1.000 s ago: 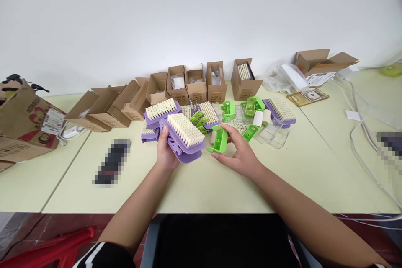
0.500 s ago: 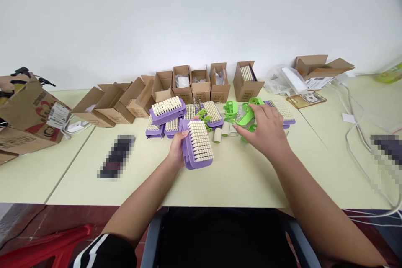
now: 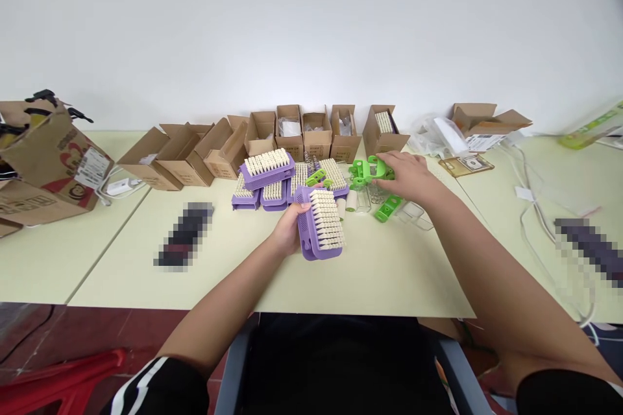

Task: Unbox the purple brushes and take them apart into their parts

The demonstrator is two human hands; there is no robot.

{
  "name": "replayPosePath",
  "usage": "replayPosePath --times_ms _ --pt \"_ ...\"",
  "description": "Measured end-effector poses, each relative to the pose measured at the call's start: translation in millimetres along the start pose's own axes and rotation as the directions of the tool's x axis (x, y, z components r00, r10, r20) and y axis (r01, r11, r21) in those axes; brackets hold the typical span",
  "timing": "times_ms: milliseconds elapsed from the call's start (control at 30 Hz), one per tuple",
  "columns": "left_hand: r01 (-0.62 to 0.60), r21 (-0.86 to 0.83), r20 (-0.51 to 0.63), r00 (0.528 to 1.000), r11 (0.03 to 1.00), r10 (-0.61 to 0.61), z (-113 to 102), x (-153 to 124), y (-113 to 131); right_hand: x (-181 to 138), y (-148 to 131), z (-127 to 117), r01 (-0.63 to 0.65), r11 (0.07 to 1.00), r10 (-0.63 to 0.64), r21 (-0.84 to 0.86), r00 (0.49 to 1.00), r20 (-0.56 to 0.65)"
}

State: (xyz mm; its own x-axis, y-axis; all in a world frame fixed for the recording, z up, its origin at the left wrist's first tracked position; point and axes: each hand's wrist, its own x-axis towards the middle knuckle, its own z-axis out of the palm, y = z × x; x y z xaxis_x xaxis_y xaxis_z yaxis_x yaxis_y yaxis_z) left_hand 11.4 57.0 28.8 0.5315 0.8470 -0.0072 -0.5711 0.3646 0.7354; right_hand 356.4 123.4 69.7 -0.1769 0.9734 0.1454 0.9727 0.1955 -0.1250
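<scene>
My left hand (image 3: 288, 231) grips a purple scrub brush (image 3: 325, 223) with cream bristles, held tilted above the table's front. My right hand (image 3: 407, 175) reaches among green plastic parts, its thumb and fingers curled round a green plastic piece (image 3: 374, 167); the fingertips are partly hidden. Another green piece (image 3: 388, 208) lies just below it, beside clear plastic frames (image 3: 415, 214). Several more purple brushes lie behind my left hand, one brush (image 3: 267, 167) resting on top of others. A small green clip-like part (image 3: 317, 176), metal springs (image 3: 311, 161) and cream cylinders (image 3: 351, 200) lie between the hands.
Small open cardboard boxes (image 3: 226, 154) line the wall, one box (image 3: 384, 140) holding a brush. A larger carton (image 3: 56, 162) stands far left, with a blurred dark object (image 3: 185, 233) nearer. Plastic bags (image 3: 435, 136), an open box (image 3: 487, 126) and white cables (image 3: 535, 201) are at right.
The view has shifted slightly. My left hand has moved a little right with the brush. My right hand has drawn in round a green piece, and its fingers are closer together.
</scene>
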Motion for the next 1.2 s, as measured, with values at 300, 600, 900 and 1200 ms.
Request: replayPosePath --times_ms 300,600,900,1200 --pt "0.050 -0.017 0.004 0.999 0.999 -0.050 4.9 -0.3 -2.6 -7.1 -1.8 3.9 -0.005 0.997 0.002 0.081 0.999 0.037" --pt "0.073 -0.056 -0.066 0.995 0.996 -0.077 10.3 3.6 -5.0 -47.3 -18.6 -9.3 0.020 0.943 0.103 0.333 0.933 -0.346" --pt "0.081 0.019 -0.277 0.958 0.997 -0.073 15.4 10.8 -8.8 -97.0 -99.4 40.3 0.544 0.776 -0.297 0.320 0.762 -0.575" --pt "-0.087 0.199 -0.334 0.930 0.976 0.151 1.7 12.5 -5.1 -97.6 -97.1 51.9 0.523 0.703 -0.228 0.482 0.808 -0.543"
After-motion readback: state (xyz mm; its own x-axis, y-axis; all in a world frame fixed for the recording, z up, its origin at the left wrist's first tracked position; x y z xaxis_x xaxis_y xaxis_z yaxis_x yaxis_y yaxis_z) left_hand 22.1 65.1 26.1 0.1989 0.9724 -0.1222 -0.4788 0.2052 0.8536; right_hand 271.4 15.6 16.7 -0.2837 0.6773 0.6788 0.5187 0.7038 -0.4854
